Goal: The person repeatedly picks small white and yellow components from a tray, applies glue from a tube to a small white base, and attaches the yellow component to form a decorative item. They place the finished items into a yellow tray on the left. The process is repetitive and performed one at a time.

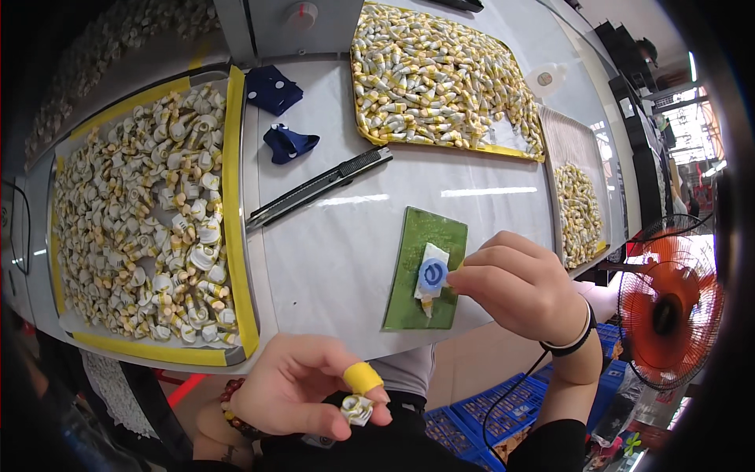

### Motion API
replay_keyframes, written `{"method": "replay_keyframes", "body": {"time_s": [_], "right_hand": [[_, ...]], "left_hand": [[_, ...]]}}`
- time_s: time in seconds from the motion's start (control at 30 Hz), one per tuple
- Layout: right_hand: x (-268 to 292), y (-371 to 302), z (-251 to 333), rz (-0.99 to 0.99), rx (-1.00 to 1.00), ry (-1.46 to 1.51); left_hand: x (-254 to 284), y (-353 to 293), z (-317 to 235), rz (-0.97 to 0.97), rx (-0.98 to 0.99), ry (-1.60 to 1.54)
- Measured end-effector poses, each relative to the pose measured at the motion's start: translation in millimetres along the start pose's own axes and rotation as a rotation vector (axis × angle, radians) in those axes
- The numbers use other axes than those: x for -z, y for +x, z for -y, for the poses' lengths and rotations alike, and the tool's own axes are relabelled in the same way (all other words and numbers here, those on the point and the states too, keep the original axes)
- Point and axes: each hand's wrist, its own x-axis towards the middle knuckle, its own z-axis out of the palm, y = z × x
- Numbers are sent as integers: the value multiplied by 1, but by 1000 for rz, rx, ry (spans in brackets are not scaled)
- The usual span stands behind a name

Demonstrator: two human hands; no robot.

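My left hand [303, 384] is closed near the table's front edge, pinching a small white flower-shaped piece [357, 409] with thin greenish-yellow edges. Yellow tape [362, 377] wraps one of its fingers. My right hand [523, 285] reaches over a green rectangular board [407, 303], fingers closed at the edge of a round blue plastic piece [433, 275] with a ring-shaped mark. Beneath the blue piece a white rectangular piece [434, 253] shows. A small yellow-and-white tip [427, 305] sticks out below it; whether the two are joined I cannot tell.
A yellow-edged tray [241, 236] of white flower-like pieces stands left. Another tray [487, 148] at the back holds small cone-shaped pieces; a third [562, 134] is at right. Between them lie a black utility knife [322, 185] and navy cloth pieces [274, 88]. An orange fan [668, 311] stands right.
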Motion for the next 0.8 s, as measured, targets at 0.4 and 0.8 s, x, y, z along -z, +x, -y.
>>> {"method": "replay_keyframes", "body": {"time_s": [0.4, 0.8], "right_hand": [[-4, 6, 10, -25, 28, -44], [-7, 29, 33, -359, 278, 383]], "left_hand": [[-13, 11, 1, -261, 137, -11], [-2, 17, 12, 2, 267, -338]]}}
